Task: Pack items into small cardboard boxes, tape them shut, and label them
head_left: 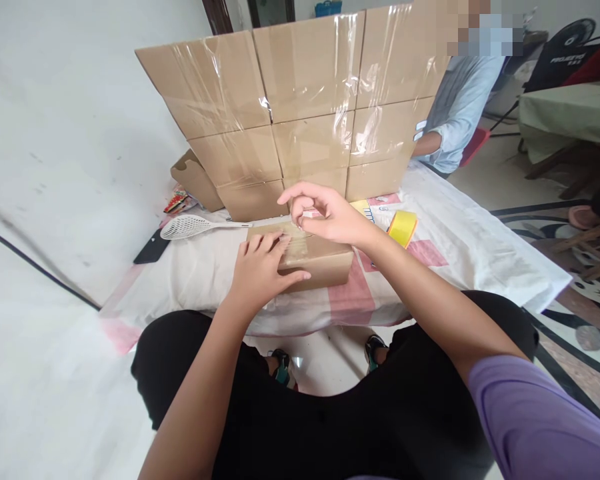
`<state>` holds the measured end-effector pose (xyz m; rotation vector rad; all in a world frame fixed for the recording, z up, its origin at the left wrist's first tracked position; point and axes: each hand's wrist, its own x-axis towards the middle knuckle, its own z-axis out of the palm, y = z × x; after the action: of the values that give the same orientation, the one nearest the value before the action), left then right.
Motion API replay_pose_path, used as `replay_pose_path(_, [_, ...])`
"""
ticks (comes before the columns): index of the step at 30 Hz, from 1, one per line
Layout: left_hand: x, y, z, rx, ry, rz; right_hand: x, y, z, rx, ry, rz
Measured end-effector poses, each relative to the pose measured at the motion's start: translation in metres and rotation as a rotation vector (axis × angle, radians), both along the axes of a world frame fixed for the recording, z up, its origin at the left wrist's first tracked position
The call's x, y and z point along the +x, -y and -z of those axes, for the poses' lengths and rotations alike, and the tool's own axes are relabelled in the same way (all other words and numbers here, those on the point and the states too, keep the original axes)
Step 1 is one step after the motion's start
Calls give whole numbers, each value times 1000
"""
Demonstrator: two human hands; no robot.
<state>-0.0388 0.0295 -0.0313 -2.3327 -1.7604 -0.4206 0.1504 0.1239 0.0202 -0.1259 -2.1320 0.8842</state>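
A small closed cardboard box (323, 272) lies on the cloth-covered table in front of me, with clear tape across its top. My left hand (257, 267) rests on the left end of the box, its fingers spread over the top and its thumb along the near edge. Just above the far side of the box hovers my right hand (325, 212), index finger stretched out and the others loosely curled, with nothing visible in it. To the right lies a yellow tape roll (403, 228) with an orange edge. A white slotted skimmer (183, 227) lies to the left, its handle reaching behind the box.
A tall cardboard panel (313, 80), taped in a grid, stands across the back. Behind the skimmer are a brown carton (196, 179) and colourful packets (177, 201). A flat black object (151, 247) lies by the wall. Another person's sleeve (473, 100) shows beyond the panel's right edge.
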Motion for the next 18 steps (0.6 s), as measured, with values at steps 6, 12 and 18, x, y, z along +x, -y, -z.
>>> replay_pose_path(6, [0, 1, 0, 17, 0, -7, 2, 2, -2, 42, 18, 17])
replay_pose_path(12, [1, 2, -1, 16, 7, -7, 3, 4, -3, 92, 57, 46])
replay_pose_path(18, [0, 2, 0, 15, 1, 1, 3, 4, -3, 150, 93, 67])
